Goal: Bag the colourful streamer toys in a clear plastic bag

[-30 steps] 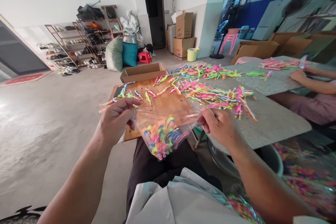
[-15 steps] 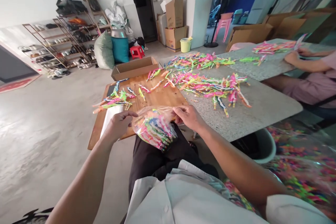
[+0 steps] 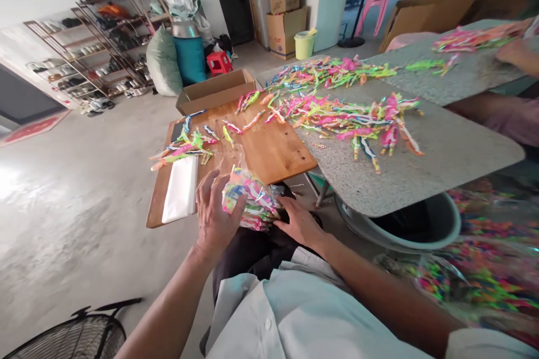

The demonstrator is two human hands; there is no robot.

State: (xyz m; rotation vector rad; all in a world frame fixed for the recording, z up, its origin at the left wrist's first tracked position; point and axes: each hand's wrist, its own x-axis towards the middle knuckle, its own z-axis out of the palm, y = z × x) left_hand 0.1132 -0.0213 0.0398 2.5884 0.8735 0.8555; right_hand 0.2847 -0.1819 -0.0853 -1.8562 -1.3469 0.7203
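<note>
A clear plastic bag point(image 3: 251, 201) stuffed with small bright multicoloured pieces rests on my lap. My left hand point(image 3: 214, 210) wraps around its left side, fingers curled over it. Under its right end lies my right hand point(image 3: 298, 221), gripping the bag from below. Just beyond stands a wooden board point(image 3: 269, 148) with several loose coloured pieces point(image 3: 185, 146) and a stack of flat clear bags point(image 3: 182, 189) at its near left corner.
A grey stone table point(image 3: 442, 157) to the right carries heaps of coloured pieces point(image 3: 349, 120). Below it sits a grey basin point(image 3: 438, 230); a big bag of pieces point(image 3: 475, 272) lies at right. A co-worker's arm point(image 3: 511, 53) rests on the far table. A cardboard box point(image 3: 214, 92) and fan point(image 3: 76, 336) stand nearby.
Both hands brought the filled bag down from in front of the board onto my lap and closed around it. The view tilted down.
</note>
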